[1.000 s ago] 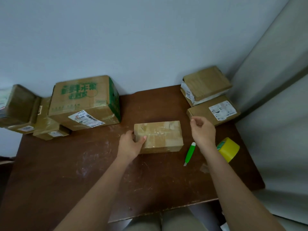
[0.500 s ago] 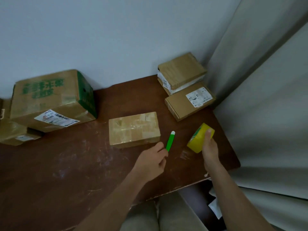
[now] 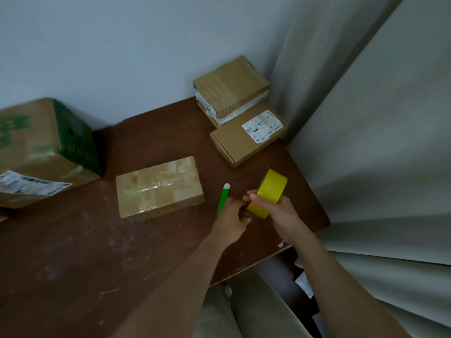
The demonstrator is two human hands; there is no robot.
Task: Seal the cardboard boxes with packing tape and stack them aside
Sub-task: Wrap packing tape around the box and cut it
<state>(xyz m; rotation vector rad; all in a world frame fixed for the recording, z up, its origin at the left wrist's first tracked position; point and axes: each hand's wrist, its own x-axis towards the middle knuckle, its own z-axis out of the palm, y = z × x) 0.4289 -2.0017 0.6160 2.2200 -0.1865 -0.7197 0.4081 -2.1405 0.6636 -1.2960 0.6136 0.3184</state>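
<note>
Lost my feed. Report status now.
Right hand grips tape roll; left hand at the roll. Small box on table, untouched. Green cutter beside left hand.

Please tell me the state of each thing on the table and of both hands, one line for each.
Tape roll: lifted off the table, held by the right hand.
Left hand: reaching to the roll's lower edge; grip hidden.
Small box: closed, lying flat, glossy tape on top.
Green cutter: lying on the table, untouched.
Labelled flat box: closed.
Corner box: closed, resting on it.
</note>
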